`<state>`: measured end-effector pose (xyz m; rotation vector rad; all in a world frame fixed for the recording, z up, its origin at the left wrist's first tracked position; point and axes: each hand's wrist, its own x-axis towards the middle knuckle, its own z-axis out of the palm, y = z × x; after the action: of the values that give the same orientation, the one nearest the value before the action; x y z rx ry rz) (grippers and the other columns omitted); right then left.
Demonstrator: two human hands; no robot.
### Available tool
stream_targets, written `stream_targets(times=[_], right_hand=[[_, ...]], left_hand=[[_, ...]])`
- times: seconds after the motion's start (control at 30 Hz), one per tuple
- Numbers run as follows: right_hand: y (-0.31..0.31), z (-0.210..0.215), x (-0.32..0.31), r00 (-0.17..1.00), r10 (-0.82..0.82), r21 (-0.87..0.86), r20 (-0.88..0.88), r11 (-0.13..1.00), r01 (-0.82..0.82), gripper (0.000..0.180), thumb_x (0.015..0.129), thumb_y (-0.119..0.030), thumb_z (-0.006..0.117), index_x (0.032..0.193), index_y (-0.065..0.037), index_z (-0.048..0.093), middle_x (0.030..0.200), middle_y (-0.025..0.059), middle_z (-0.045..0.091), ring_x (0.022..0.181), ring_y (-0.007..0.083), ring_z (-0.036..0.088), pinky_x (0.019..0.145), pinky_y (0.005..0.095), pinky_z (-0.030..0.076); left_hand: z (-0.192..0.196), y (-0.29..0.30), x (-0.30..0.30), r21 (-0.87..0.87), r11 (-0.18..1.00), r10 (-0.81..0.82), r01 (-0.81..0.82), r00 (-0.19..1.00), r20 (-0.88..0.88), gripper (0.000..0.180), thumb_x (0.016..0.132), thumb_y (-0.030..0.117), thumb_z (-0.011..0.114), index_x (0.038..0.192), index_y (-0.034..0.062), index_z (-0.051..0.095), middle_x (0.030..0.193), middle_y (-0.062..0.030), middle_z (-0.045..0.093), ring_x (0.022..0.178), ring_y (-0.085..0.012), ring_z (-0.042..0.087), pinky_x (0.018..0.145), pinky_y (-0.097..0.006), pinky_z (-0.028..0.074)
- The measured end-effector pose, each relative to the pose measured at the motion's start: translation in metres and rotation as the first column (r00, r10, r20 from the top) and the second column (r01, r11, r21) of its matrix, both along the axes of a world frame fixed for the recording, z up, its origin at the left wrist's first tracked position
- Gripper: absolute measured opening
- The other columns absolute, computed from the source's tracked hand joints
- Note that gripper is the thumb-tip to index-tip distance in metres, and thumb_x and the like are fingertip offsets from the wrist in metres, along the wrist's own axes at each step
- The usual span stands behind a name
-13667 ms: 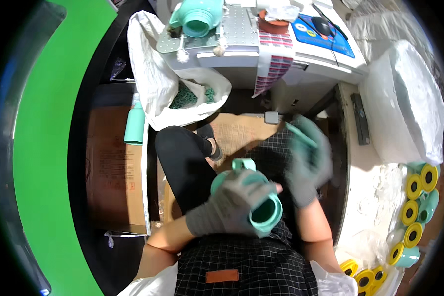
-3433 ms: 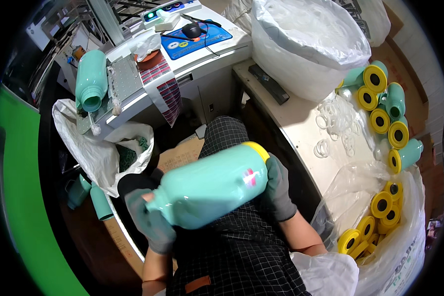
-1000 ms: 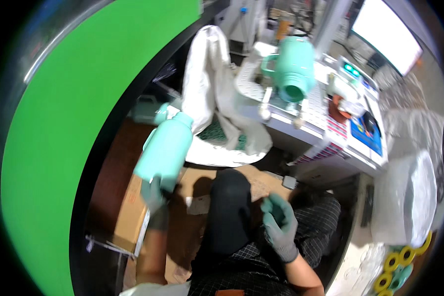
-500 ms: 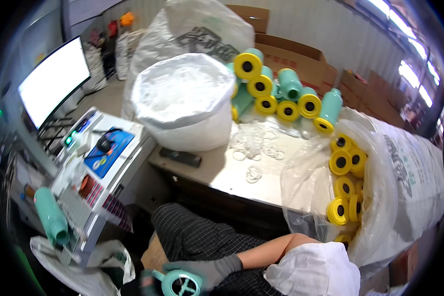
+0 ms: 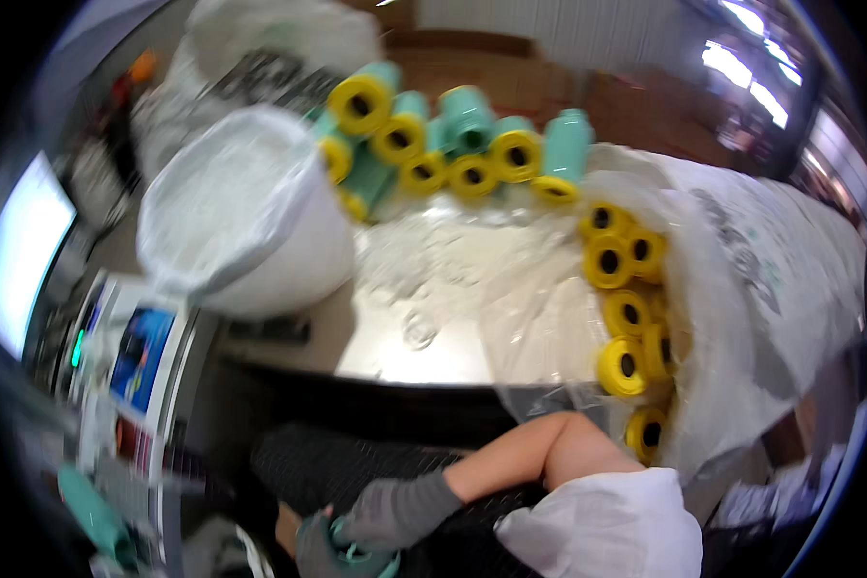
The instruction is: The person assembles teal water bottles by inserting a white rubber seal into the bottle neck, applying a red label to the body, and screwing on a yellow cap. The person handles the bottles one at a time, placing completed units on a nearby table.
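At the bottom of the blurred view, the right hand (image 5: 395,511), in a grey knit glove, lies over a small teal cap (image 5: 361,557) held low over the person's lap. Its fingers (image 5: 356,528) curl down across the top of the cap and grip it. The left hand (image 5: 310,544), also in a grey glove, presses against the cap's left side; only a sliver of this hand shows at the frame edge, so I cannot tell how its fingers sit, though it touches the cap. The bare right forearm (image 5: 520,453) runs up and to the right from the fingers to a bent elbow, with a white sleeve (image 5: 607,525) just below it.

Well above the fingers, a pale counter (image 5: 395,328) carries loose clear plastic rings (image 5: 419,332). At the far side of the counter lies a row of teal bottles with yellow ends (image 5: 433,144), stacked on their sides. Up and to the right of the fingers, a large white sack (image 5: 771,289) lies open, with more yellow-ended bottles (image 5: 626,308) piled at its mouth. Up and to the left, a full white bag (image 5: 241,212) bulges on the counter. Far left of the fingers stand a lit screen (image 5: 19,250) and a blue-topped device (image 5: 140,356), with another teal bottle (image 5: 91,501) lying lower left.
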<state>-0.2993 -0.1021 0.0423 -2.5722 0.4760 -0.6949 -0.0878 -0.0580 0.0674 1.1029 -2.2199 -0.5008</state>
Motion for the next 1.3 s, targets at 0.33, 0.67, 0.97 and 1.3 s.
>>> stream_targets(times=[0.33,0.67,0.97,1.3], right_hand=[[-0.001,0.048,0.014,0.834,0.224,0.157,-0.504,0.973,-0.167,0.028,0.089,-0.026,0.073,0.114,-0.012,0.069,0.099,0.0098,0.070,0.089,0.0247,0.073,0.080,0.0390,0.059],[-0.018,0.039,0.011,0.888,-0.184,0.211,0.422,0.972,0.101,0.014,0.090,-0.016,0.064,0.097,-0.005,0.069,0.082,0.0074,0.065,0.068,0.0199,0.062,0.062,0.0324,0.048],[-0.039,-0.026,0.271,0.896,-0.147,0.618,0.419,0.769,-0.163,0.069,0.088,-0.009,0.076,0.150,-0.003,0.047,0.129,0.0170,0.063,0.106,0.0263,0.068,0.092,0.0356,0.055],[-0.038,-0.057,0.074,0.920,-0.253,0.445,0.301,0.890,0.100,0.010,0.087,-0.009,0.077,0.090,-0.002,0.070,0.106,0.0142,0.071,0.096,0.0287,0.069,0.086,0.0364,0.056]], left_hand=[[-0.006,0.028,0.004,0.246,0.959,0.148,-0.138,0.989,-0.024,0.089,0.068,0.044,0.090,0.140,0.0042,0.056,0.123,-0.0155,0.069,0.116,-0.0330,0.067,0.100,-0.045,0.053],[-0.006,0.084,0.068,0.163,0.842,0.536,-0.514,0.830,-0.154,0.075,0.069,0.044,0.092,0.125,0.0063,0.060,0.114,-0.0125,0.069,0.106,-0.0312,0.068,0.093,-0.043,0.056],[0.001,0.106,0.054,0.198,0.855,0.498,-0.478,0.865,-0.063,0.081,0.070,0.052,0.089,0.131,0.0072,0.062,0.129,-0.0157,0.066,0.122,-0.0339,0.065,0.110,-0.051,0.048],[-0.002,0.075,0.061,0.341,0.828,0.495,-0.446,0.866,-0.069,0.086,0.060,0.036,0.098,0.131,0.0068,0.059,0.119,-0.0166,0.068,0.110,-0.0345,0.069,0.092,-0.048,0.056]])
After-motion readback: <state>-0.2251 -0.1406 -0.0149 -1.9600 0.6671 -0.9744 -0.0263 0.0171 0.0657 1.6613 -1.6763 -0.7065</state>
